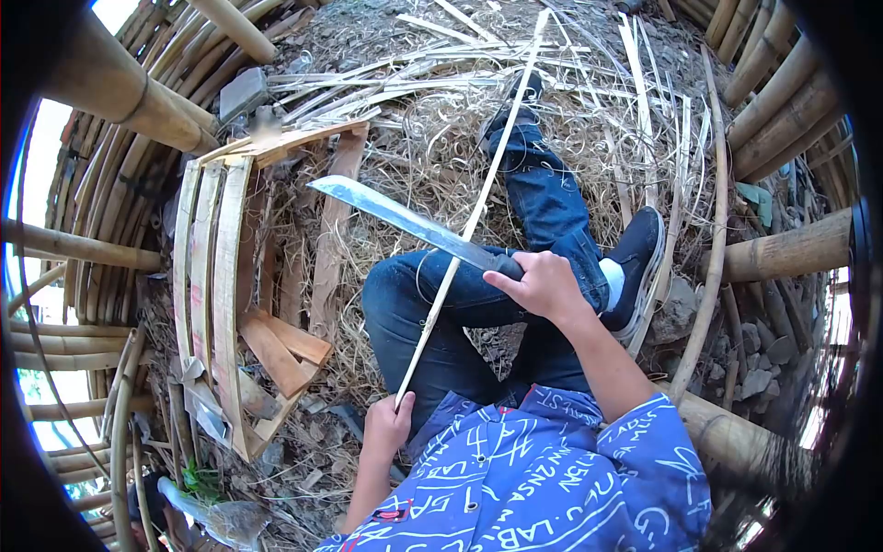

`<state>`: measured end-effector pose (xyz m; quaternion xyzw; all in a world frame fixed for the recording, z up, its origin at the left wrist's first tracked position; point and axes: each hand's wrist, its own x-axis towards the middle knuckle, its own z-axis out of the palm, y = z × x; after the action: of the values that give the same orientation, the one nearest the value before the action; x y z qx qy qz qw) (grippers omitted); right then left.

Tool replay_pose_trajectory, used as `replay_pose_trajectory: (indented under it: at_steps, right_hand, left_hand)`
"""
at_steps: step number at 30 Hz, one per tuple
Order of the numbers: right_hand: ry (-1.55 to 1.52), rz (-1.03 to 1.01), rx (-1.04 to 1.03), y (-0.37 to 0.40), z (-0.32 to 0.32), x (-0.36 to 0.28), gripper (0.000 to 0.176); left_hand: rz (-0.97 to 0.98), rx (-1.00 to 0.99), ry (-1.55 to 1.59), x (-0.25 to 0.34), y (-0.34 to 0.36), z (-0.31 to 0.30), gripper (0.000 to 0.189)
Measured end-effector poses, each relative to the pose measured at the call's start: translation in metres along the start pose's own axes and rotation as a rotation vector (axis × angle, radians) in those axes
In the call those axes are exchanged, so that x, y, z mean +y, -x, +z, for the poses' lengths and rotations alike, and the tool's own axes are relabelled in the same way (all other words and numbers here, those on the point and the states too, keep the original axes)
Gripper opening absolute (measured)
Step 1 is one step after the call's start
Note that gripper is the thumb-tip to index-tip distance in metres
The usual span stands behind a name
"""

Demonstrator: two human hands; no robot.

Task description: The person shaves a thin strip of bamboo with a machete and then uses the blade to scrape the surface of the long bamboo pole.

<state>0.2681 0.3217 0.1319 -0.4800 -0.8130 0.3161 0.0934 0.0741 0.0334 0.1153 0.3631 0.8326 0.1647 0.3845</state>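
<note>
My right hand (543, 285) is wrapped round the dark handle of a machete (405, 219), its long blade pointing to the upper left. Under the blade, near the handle, passes a long thin bamboo strip (497, 161), which runs from my lap up past my outstretched foot. Low in the view, my left hand (388, 425) closes on the near end of that strip. The blade overlaps the strip just above my bent knee. Curled shavings (432, 138) lie thick on the ground around my legs.
A wooden pallet-like crate (225, 276) stands at the left, with short wood pieces (280, 350) inside. Split bamboo strips (368, 87) lie across the ground ahead. Bamboo poles (786, 244) rise at both sides. Broken stones (754, 368) sit at the right, and a grey block (243, 94) lies upper left.
</note>
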Motion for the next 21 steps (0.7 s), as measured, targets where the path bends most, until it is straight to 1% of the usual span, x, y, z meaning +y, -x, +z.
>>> replay_pose_trajectory:
  at_steps: [1,3,5,6,7,10,13,14,15,19,20,21]
  right_hand:
    - [0.053,-0.03,-0.014,-0.001,0.0,-0.001,0.072]
    - [0.052,-0.041,-0.053,-0.004,-0.008,-0.004,0.072]
    - [0.198,-0.076,-0.081,-0.007,-0.016,-0.004,0.072]
    - [0.277,-0.108,-0.065,-0.01,-0.017,0.0,0.071]
    - [0.289,-0.109,-0.08,-0.012,-0.018,0.002,0.071]
    - [0.447,-0.219,-0.007,-0.021,-0.023,0.013,0.068]
    - [0.394,-0.162,0.107,-0.04,-0.032,0.032,0.066]
    - [0.364,-0.078,0.089,-0.048,-0.039,0.034,0.065]
    - [0.333,-0.036,0.079,-0.057,-0.045,0.043,0.064]
    - [0.507,0.041,0.073,-0.08,-0.061,0.07,0.064]
    - [0.515,0.038,0.069,-0.085,-0.064,0.075,0.064]
    - [0.506,0.049,0.113,-0.09,-0.066,0.08,0.065]
  left_hand:
    - [0.008,0.011,0.014,-0.001,0.001,0.001,0.047]
    - [0.006,0.02,0.039,-0.004,0.002,0.004,0.047]
    - [0.038,0.078,0.052,-0.01,0.001,0.011,0.046]
    - [0.053,0.081,0.065,-0.016,-0.001,0.014,0.044]
    - [0.055,0.084,0.062,-0.013,-0.002,0.014,0.044]
    - [0.056,0.063,0.094,-0.015,-0.005,0.012,0.043]
    - [0.073,0.043,0.116,-0.02,-0.008,0.011,0.044]
    - [0.076,0.038,0.116,-0.02,-0.008,0.011,0.043]
    - [0.071,0.032,0.123,-0.02,-0.008,0.01,0.043]
    - [0.085,0.031,0.147,-0.019,-0.01,0.008,0.042]
    - [0.061,0.011,0.155,-0.019,-0.011,0.007,0.041]
    - [0.037,-0.009,0.164,-0.019,-0.011,0.006,0.041]
